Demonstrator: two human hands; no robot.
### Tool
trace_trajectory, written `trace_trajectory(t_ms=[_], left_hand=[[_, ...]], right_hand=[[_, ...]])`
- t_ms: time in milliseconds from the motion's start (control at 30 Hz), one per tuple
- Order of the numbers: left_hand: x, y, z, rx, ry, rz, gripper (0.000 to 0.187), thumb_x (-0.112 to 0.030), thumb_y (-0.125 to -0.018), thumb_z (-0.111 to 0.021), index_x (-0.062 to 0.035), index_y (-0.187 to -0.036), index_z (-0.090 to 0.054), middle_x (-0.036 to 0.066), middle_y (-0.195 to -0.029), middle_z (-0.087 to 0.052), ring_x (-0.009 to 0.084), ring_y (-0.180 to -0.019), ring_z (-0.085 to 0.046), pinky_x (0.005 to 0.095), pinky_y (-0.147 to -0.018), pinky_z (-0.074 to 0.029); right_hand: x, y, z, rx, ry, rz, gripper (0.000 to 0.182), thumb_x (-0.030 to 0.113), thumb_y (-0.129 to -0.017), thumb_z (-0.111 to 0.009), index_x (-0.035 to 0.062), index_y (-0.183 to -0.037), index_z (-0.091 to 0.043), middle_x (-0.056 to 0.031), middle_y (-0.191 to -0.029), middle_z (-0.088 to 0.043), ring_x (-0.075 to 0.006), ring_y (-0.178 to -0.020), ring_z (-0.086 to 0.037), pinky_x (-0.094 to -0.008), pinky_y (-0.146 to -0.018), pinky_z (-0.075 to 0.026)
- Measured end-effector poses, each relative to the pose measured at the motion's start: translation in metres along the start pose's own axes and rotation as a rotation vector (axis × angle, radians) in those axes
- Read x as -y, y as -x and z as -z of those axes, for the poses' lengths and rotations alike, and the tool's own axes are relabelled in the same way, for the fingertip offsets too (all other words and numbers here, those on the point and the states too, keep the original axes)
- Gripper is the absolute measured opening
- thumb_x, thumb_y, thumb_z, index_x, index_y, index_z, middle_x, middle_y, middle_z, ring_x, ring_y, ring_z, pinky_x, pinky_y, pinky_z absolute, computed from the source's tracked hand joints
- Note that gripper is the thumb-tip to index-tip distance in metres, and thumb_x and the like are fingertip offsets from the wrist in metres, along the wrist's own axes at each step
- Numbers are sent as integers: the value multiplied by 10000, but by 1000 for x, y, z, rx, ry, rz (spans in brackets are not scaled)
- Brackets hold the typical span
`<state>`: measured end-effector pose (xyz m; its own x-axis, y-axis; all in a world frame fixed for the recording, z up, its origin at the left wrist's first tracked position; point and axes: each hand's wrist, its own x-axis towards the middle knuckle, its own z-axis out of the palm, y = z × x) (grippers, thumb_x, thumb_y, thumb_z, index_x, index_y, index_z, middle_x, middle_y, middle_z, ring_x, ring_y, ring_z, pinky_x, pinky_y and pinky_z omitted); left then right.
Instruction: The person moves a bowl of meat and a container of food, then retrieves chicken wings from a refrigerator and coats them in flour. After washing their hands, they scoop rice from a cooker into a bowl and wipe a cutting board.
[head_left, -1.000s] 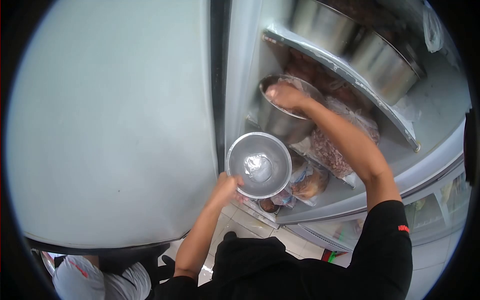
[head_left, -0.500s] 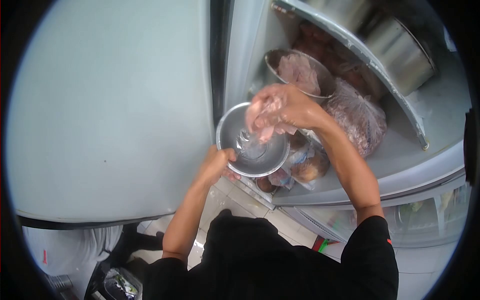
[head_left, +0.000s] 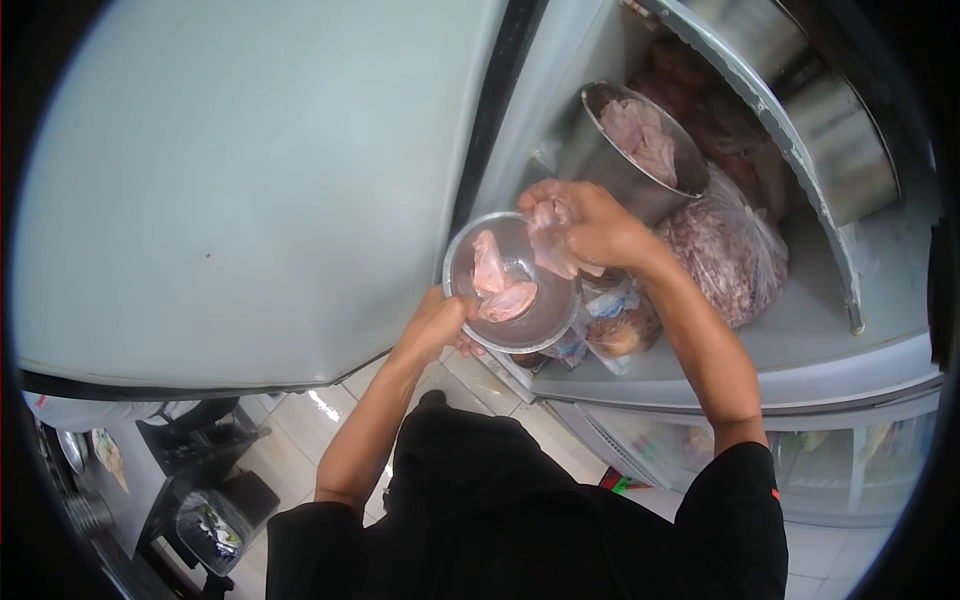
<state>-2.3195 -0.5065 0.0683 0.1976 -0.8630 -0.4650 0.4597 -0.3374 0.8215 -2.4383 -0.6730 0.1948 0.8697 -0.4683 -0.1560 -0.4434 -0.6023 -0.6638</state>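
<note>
My left hand is closed on the near-left rim of a round metal bowl. Two raw chicken pieces, pale pink and wing-like, lie inside it. Over the bowl's far-right edge, my right hand is closed around more raw chicken, which sticks out below the fingers. Just beyond that hand a deep metal pot stands tilted on the fridge shelf with pale raw meat in it.
A clear plastic bag of minced-looking meat sits right of the pot. Smaller wrapped bags lie near the shelf's front edge. Large metal pots occupy the shelf above. An open fridge door stands on my left.
Two chicken pieces have dropped into the bowl from my right hand, which still grips some. My view has shifted, and the person in white at lower left is mostly out of sight.
</note>
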Motion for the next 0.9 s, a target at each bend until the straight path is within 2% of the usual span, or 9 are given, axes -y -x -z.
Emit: trace_trajectory(t_ms=[267,333,400,433,600,667,733,800,900], left_hand=[[5,-2,1,10,-22,-7,234,-55,-666,-456,118,-824,-466,211,-656,-538,297,-461,-571,336,-357,-422],[3,0,1,12,-31,13,265,-72,-678,-456,127,-852,-482,212,-719,-534,305,-483,-583,332,-365,-427],[4,2,0,14,-42,42,297,-89,-691,-456,136,-881,-497,212,-782,-531,314,-504,-596,329,-374,-431],[4,2,-1,8,-40,41,292,-91,-692,-457,141,-866,-496,213,-780,-529,315,-500,-595,329,-367,-428],[7,-2,1,2,-52,25,310,-98,-692,-460,160,-858,-497,220,-779,-534,314,-498,-599,326,-360,-427],[7,-1,3,31,-26,3,339,-106,-688,-459,166,-885,-504,227,-791,-544,304,-499,-600,320,-364,-434],[5,1,2,32,-41,10,352,-107,-685,-458,168,-900,-506,227,-788,-552,299,-497,-598,317,-368,-438],[0,3,0,38,-59,12,366,-109,-682,-458,170,-914,-507,227,-786,-559,294,-494,-597,315,-371,-441],[-2,4,-4,29,-53,17,355,-103,-676,-456,164,-903,-513,216,-757,-568,283,-486,-590,309,-373,-442]], right_hand=[[21,7,-9,106,-231,-21,314,134,-809,-611,4,-1075,-504,-84,-919,-576,-101,-683,-545,-196,-479,-409],[29,10,-12,203,-295,-240,335,206,-815,-626,7,-1064,-524,-92,-981,-569,-137,-709,-565,-231,-563,-455],[10,6,-27,-122,161,342,309,224,-821,-617,7,-1033,-559,-84,-947,-591,-179,-771,-585,-281,-681,-474],[14,12,-23,-179,111,273,268,175,-805,-601,-9,-1000,-584,-121,-823,-622,-203,-809,-591,-302,-748,-465],[35,19,53,-518,-159,155,207,155,-824,-581,-9,-945,-613,-66,-812,-629,-146,-765,-578,-266,-697,-463],[29,11,88,-493,-301,-28,175,106,-822,-562,-9,-937,-624,-55,-808,-631,-124,-712,-569,-254,-650,-462],[-1,-5,111,-247,-15,-233,242,89,-794,-581,-7,-1014,-613,-100,-875,-627,-162,-697,-586,-259,-645,-473],[-21,-18,110,-30,374,-263,362,68,-757,-568,-50,-1099,-550,-126,-967,-604,-197,-890,-562,-302,-715,-481],[-42,-37,111,151,319,-320,508,169,-730,-611,14,-1193,-473,-135,-1062,-572,-224,-980,-527,-331,-793,-446]])
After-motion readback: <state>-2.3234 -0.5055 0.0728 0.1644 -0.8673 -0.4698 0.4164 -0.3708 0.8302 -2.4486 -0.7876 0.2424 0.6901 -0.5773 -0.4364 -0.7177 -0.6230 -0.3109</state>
